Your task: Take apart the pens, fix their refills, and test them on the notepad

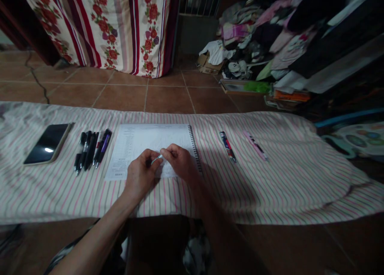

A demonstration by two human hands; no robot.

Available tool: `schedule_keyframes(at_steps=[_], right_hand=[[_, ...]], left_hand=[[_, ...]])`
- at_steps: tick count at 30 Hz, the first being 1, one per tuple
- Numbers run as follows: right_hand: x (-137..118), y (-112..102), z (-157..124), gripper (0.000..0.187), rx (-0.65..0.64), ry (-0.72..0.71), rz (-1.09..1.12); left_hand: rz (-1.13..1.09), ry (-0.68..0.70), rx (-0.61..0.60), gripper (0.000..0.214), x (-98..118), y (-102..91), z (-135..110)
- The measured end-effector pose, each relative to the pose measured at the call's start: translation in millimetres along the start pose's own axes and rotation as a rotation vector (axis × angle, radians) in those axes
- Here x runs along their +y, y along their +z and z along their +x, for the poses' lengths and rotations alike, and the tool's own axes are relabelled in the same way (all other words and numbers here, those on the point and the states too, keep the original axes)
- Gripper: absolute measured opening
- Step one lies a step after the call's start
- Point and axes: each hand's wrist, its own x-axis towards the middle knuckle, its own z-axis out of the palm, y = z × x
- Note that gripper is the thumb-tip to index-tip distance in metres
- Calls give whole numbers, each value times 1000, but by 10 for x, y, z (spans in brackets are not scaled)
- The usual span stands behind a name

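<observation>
Over the lower half of a white spiral notebook (156,137), my two hands meet. My left hand (142,169) is closed, pinching a slim, pale, pen-like piece (157,158). Thumb and fingers of my right hand (177,159) close on the other end of that same piece. Most of it is hidden by the fingers, so its exact kind does not show. To the right of the notebook lies a dark patterned pen (228,147), and farther right a pink and black pen (255,146).
Several pens (91,151) lie side by side left of the notebook, beside a smartphone (47,144). All rest on a striped cloth (285,179). Beyond are a tiled floor (165,95), a floral curtain (105,27) and a heap of clothes (264,35).
</observation>
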Motion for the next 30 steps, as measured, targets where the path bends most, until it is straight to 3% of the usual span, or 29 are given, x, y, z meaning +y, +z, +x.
schedule_keyframes(at_steps=[9, 17, 24, 30], right_hand=[[39, -10, 28, 26, -68, 68, 311], [41, -22, 21, 19, -99, 95, 312], [54, -29, 31, 17, -129, 115, 316], [67, -20, 24, 23, -110, 37, 179]], left_hand=[[-323, -164, -65, 22, -7, -1, 35], [-365, -165, -70, 24, -29, 22, 40], [-70, -55, -4, 18, -19, 2, 10], [165, 50, 26, 14, 49, -28, -18]])
